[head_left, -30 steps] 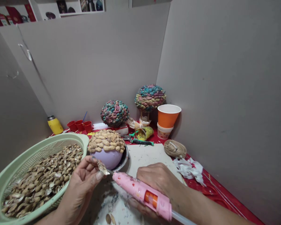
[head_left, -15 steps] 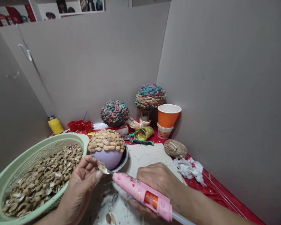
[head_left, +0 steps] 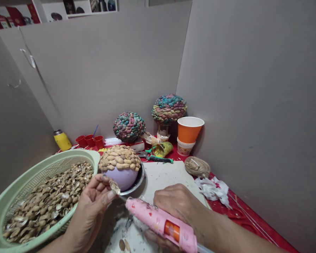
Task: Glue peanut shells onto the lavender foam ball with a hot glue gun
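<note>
Between the thumb and fingers of my left hand (head_left: 96,198) is a peanut shell half (head_left: 114,187), its hollow side facing the glue gun. My right hand (head_left: 177,207) grips a pink hot glue gun (head_left: 152,218), whose metal nozzle points left at the shell's lower edge. Just beyond my left hand, a lilac balloon (head_left: 122,178) rests in a dark bowl (head_left: 140,179). Rows of peanut shells (head_left: 119,158) cover the balloon's upper half. At the left, a green colander (head_left: 93,158) holds many loose shell halves (head_left: 46,207).
A pale board (head_left: 163,172) lies under my hands, with two shell pieces (head_left: 124,245) near its front. Behind are pliers (head_left: 159,160), two coloured shell-covered balls (head_left: 129,126), paper cups (head_left: 190,130) and red cups (head_left: 89,141). Twine (head_left: 197,166) and crumpled tissue (head_left: 213,189) lie right.
The glue gun's nozzle has dropped slightly, from the shell's inside to just below its edge. My left hand keeps its place with the shell.
</note>
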The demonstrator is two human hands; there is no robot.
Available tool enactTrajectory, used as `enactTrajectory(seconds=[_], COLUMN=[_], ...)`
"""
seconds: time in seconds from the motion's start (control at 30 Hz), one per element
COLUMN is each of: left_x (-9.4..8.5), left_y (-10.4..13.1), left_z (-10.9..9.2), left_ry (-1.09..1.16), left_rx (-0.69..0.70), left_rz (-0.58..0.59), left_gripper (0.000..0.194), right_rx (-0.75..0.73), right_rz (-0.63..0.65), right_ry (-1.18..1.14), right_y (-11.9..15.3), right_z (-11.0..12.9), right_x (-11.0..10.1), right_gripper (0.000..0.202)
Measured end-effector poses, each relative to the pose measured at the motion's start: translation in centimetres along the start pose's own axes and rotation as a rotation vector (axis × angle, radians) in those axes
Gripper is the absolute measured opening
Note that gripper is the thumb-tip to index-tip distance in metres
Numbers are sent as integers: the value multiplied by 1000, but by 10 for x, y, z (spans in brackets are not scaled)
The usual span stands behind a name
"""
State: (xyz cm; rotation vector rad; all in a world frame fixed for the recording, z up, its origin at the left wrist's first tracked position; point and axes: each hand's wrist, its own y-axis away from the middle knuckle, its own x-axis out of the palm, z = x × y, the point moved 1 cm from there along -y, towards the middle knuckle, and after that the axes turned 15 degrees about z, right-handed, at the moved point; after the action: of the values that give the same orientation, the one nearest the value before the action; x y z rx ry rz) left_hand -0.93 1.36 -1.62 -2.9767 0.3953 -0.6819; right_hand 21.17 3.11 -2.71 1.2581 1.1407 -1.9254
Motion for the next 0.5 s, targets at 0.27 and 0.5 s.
enactTrajectory(seconds=[0.27, 0.5], left_x=[-4, -4], left_y=[2, 3], left_z=[10, 10], left_ry=[-75, -42], left_rx=[-26, -46], left_rz=[-10, 27], left_gripper=[28, 25], right_rx=[27, 37], right_rz=[-30, 17], right_ry=[51, 59], right_y=[-1, -1], right_z=[-3, -5], right_x=[6, 7], right_gripper=[41, 42])
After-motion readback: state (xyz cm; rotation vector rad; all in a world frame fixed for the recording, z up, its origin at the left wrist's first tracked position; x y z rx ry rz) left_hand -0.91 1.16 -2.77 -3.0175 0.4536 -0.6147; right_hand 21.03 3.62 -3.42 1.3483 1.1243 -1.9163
